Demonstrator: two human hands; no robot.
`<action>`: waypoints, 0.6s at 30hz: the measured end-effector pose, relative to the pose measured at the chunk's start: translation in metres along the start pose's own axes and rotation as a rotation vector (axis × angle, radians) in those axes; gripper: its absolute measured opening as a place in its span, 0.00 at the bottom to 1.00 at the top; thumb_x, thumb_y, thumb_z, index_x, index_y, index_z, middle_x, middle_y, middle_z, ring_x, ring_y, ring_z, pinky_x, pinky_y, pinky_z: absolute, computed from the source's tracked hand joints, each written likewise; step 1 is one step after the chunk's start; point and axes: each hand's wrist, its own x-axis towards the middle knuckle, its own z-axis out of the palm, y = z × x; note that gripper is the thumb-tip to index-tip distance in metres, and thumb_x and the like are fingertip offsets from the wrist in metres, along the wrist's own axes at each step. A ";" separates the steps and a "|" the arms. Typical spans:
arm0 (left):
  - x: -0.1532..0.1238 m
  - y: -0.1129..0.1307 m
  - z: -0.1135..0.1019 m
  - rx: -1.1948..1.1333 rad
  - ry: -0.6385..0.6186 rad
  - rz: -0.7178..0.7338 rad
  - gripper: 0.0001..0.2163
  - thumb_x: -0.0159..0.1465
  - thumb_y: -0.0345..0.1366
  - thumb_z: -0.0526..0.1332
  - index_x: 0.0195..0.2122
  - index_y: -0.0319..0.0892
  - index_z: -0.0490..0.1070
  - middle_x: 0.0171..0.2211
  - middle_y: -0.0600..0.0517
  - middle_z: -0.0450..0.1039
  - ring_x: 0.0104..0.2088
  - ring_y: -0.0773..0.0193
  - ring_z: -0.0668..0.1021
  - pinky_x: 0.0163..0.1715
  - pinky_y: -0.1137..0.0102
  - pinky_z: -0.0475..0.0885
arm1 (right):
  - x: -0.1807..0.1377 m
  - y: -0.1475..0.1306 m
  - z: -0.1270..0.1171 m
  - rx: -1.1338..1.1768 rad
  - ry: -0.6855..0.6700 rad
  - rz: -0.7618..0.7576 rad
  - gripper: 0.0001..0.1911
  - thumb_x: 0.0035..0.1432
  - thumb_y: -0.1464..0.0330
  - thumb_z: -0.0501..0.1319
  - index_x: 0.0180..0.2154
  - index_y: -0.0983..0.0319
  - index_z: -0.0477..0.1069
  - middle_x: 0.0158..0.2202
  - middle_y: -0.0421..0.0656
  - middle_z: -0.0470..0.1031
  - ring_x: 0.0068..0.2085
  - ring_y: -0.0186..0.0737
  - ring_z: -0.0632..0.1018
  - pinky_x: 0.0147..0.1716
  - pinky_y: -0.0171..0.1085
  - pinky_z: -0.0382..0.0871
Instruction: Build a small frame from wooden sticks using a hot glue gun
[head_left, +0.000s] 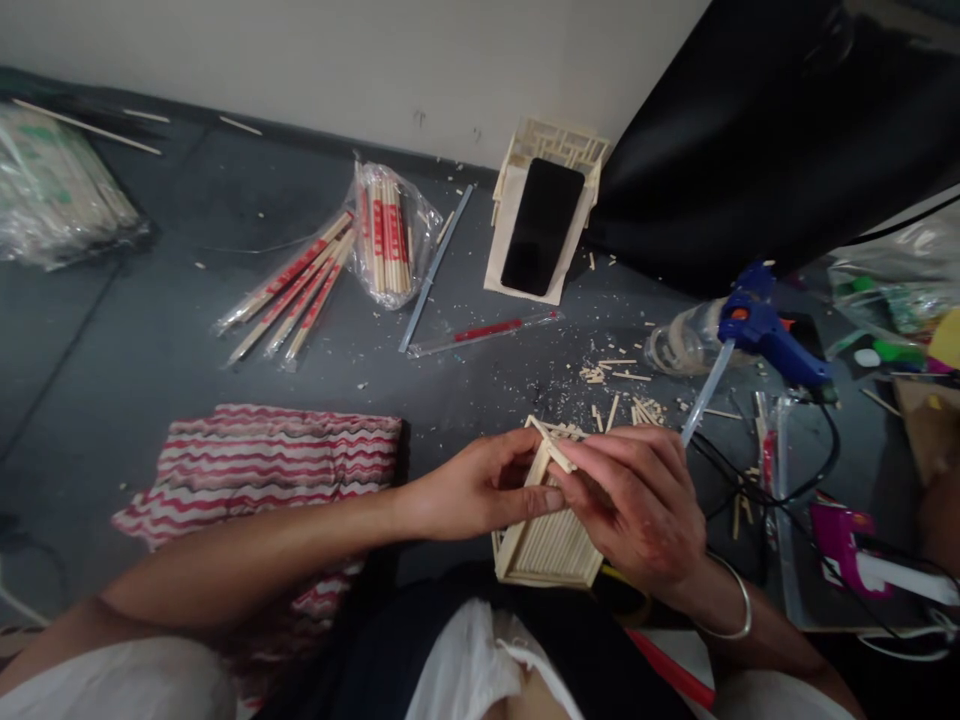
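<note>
My left hand (476, 485) is closed around the left side of a small box-like model (553, 552) built from pale wooden sticks. Its thumb lies across the upper part of the rows of sticks. At the model's upper edge, my right hand (641, 500) pinches a short wooden stick piece (559, 456) between thumb and fingers. Whether that piece is fixed to the model I cannot tell. The hands hide much of the model's top and right side. Just beyond them, short stick offcuts (646, 411) lie scattered on the dark table (315, 385).
A blue glue gun (772, 330) leans on a clear bottle (679, 338), its cable looping at right. Wrapped chopsticks (296, 290) and a bagged bundle (388, 235) lie back left. A phone (544, 228) rests against a stick lattice (562, 142). Striped cloth (281, 460) lies left.
</note>
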 end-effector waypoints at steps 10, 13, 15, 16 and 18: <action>0.000 -0.003 -0.001 -0.006 -0.007 -0.015 0.16 0.64 0.42 0.69 0.48 0.40 0.70 0.40 0.51 0.72 0.41 0.63 0.75 0.45 0.66 0.73 | -0.001 0.001 0.001 0.026 0.004 0.002 0.08 0.64 0.75 0.66 0.45 0.60 0.78 0.34 0.40 0.83 0.37 0.38 0.80 0.41 0.40 0.74; -0.001 -0.004 -0.001 -0.002 -0.004 -0.016 0.16 0.64 0.41 0.69 0.48 0.40 0.70 0.41 0.50 0.73 0.43 0.62 0.76 0.46 0.64 0.73 | 0.000 0.001 0.001 0.038 0.001 0.002 0.08 0.64 0.75 0.66 0.45 0.61 0.78 0.34 0.41 0.83 0.37 0.38 0.80 0.41 0.40 0.74; -0.001 -0.004 -0.001 0.015 -0.003 -0.020 0.16 0.64 0.41 0.69 0.48 0.40 0.71 0.41 0.50 0.73 0.43 0.62 0.76 0.46 0.64 0.73 | 0.000 0.001 0.001 0.038 0.001 0.003 0.07 0.65 0.74 0.66 0.44 0.61 0.78 0.34 0.41 0.83 0.37 0.38 0.80 0.41 0.40 0.74; -0.001 -0.004 -0.001 0.019 -0.001 -0.020 0.16 0.64 0.42 0.70 0.48 0.40 0.71 0.41 0.50 0.73 0.43 0.62 0.76 0.46 0.64 0.73 | 0.001 0.001 0.001 0.040 0.002 0.002 0.07 0.65 0.74 0.66 0.44 0.61 0.78 0.34 0.41 0.83 0.37 0.38 0.80 0.41 0.40 0.74; -0.001 -0.004 -0.001 0.014 0.000 -0.019 0.17 0.64 0.43 0.70 0.48 0.40 0.71 0.41 0.50 0.74 0.43 0.61 0.76 0.46 0.64 0.73 | 0.001 0.001 0.001 0.046 0.004 0.001 0.07 0.65 0.74 0.66 0.44 0.61 0.78 0.34 0.41 0.83 0.37 0.38 0.80 0.41 0.40 0.74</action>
